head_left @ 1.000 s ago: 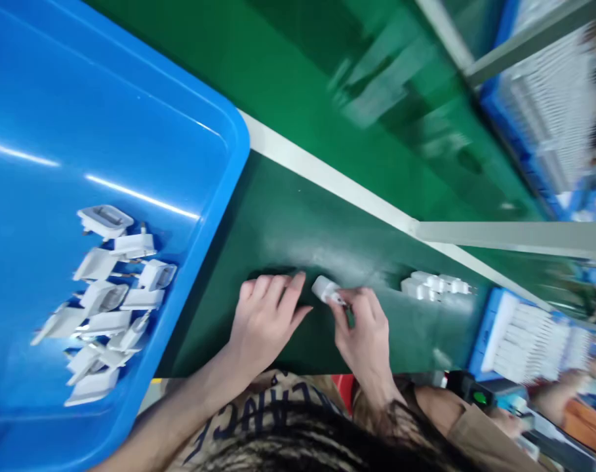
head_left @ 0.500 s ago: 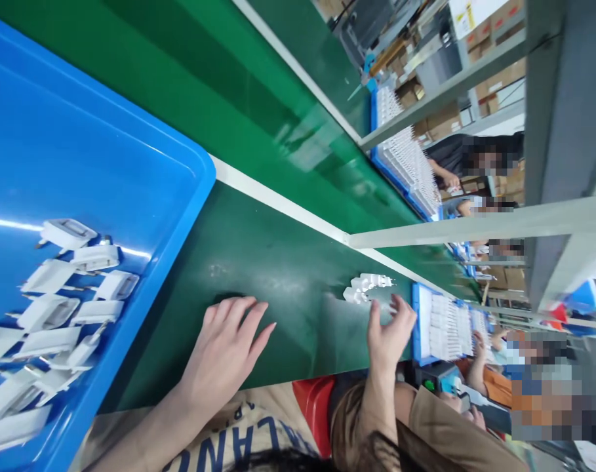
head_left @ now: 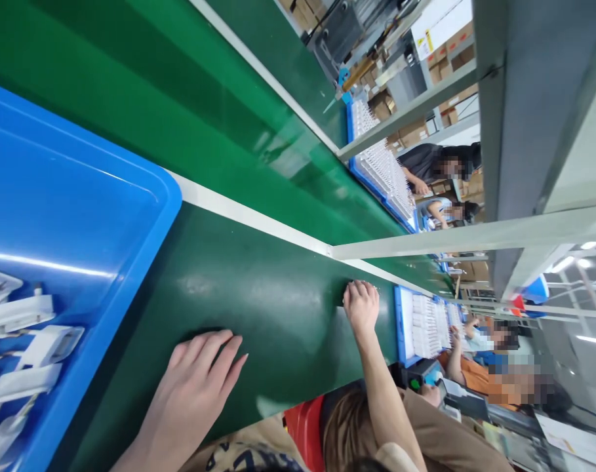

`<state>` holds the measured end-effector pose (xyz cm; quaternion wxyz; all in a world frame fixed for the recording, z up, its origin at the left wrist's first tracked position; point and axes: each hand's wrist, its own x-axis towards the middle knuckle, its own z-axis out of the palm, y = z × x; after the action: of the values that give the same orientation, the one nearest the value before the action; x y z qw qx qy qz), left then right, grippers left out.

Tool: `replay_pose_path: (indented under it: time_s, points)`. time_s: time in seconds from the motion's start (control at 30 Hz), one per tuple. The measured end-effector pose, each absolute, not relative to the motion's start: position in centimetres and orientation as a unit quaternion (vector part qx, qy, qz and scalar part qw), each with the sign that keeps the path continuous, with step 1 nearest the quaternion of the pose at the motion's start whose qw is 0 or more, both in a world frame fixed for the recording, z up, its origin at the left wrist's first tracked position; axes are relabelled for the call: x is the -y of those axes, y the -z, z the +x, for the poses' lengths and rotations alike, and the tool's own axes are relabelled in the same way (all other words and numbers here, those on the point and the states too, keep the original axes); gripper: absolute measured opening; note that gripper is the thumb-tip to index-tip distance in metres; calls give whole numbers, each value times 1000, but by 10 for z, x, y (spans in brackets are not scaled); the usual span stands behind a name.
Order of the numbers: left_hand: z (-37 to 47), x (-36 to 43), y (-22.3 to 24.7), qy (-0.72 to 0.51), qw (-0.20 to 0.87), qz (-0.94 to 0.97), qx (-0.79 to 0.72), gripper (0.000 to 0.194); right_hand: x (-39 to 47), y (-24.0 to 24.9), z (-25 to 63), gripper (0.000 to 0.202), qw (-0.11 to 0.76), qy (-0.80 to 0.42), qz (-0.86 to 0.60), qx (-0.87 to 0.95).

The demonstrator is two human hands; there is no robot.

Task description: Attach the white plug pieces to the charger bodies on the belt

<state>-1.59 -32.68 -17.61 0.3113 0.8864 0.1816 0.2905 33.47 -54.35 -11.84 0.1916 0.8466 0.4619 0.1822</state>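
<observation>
Your left hand (head_left: 192,393) lies flat, palm down, on the dark green bench mat (head_left: 258,308), fingers (head_left: 214,351) straight and close together, holding nothing. It rests just beside the rim of the blue plastic bin (head_left: 130,196), not touching it as far as you can see. Your right hand (head_left: 360,305) is stretched out well apart from the left, arm extended across the mat, knuckles up, fingers curled down over a small cluster of white plug adapters (head_left: 369,286) at the far edge of the mat. Only a sliver of white shows past the fingertips, so you cannot tell whether the hand grips a piece or only covers the cluster. That cluster sits near the white stripe (head_left: 248,213) that divides the mat from the lighter green conveyor belt (head_left: 179,111), and just beside a blue tray of white parts (head_left: 423,324) on its right. Inside the bin, at the lower left, lie more loose white plug adapters (head_left: 27,341), piled against each other, prongs pointing different ways. A grey metal frame rail (head_left: 469,229) runs over the belt above your right hand. Across the belt stands another blue tray of white parts (head_left: 383,167), with a person in a dark top (head_left: 425,164) seated next to it. Further down your side, another person's hand (head_left: 455,337) rests at the edge of the nearer tray.
</observation>
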Motion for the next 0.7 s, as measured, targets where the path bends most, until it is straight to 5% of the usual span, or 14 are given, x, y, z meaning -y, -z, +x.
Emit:
replay_pose_path:
  time_s: [0.27, 0.43, 0.7]
  points:
    - [-17, 327, 182, -276, 324, 887, -180, 22, 555, 99, 356, 19, 146, -190, 845, -477]
    - [-15, 327, 183, -277, 324, 886, -181, 24, 516, 91, 311, 20, 24, -205, 833, -513]
    - [-21, 331, 172, -260, 345, 869, -240, 29, 428, 95, 210, 27, -217, -67, 761, -608]
